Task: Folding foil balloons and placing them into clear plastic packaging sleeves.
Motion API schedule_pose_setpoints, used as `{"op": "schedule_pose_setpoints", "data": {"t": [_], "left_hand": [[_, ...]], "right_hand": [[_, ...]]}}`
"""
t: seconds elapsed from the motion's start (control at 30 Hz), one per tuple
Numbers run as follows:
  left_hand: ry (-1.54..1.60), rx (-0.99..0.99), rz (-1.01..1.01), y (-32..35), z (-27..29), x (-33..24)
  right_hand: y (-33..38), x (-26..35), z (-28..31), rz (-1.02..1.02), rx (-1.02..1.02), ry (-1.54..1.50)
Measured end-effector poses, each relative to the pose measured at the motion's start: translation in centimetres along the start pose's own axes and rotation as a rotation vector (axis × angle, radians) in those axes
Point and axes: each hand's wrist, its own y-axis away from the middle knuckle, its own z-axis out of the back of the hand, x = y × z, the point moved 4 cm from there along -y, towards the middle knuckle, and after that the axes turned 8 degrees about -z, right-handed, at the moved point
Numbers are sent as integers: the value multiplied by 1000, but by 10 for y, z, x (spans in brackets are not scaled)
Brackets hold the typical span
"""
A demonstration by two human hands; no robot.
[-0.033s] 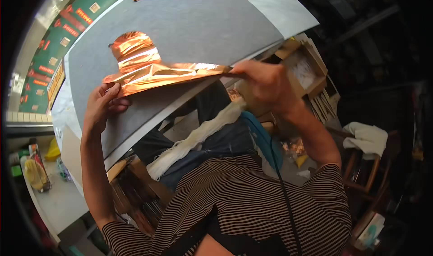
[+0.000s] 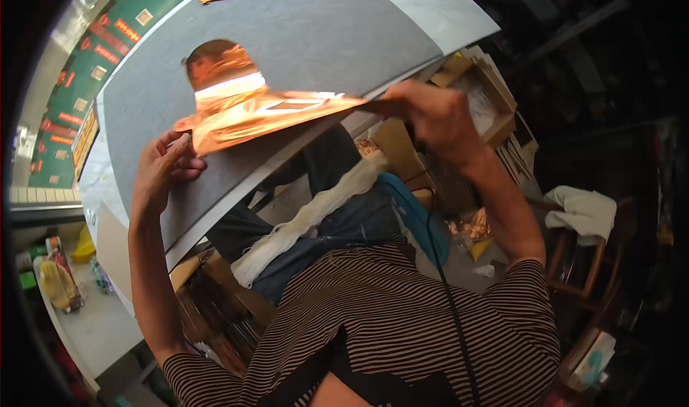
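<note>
Risks first, from the left. At the left corner of the shiny, copper-coloured thin foil sheet [image 2: 233, 123], a loose pinch could let the end slip, and the piece would likely swing toward the other hand. Mid-sheet, the broad upright flap bends away over the flat grey mat [image 2: 337, 41]; uneven tension between the two ends could set creases there, and the wrinkles suggest the material takes a fold easily. At the right, the sheet narrows to a dark tip at the white near edge [image 2: 233, 202] of the table; a hard or slanting pull could tear that thin part, or rub it on the edge. Now the hands, same direction. Left hand [image 2: 169, 159]: thumb and forefinger together on the sheet's left corner, the other fingers bent beneath, all above the mat. Right hand [image 2: 434, 116]: fingers curled closed, clamped on the tapering right end, the hand itself out past the table edge; blur hides the exact placing of the fingertips. The sheet thus spans between both hands, mostly over the mat, its front edge running fairly straight and slanting up to the right.
</note>
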Motion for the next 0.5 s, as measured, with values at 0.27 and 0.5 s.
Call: {"op": "schedule_pose_setpoints", "data": {"t": [0.27, 0.5], "left_hand": [[-106, 75, -68, -2, -45, -10], [-81, -44, -95, -10, -23, 19]], "right_hand": [[123, -206, 226, -476, -491, 644], [327, -271, 325, -1189, -442, 1136]]}}
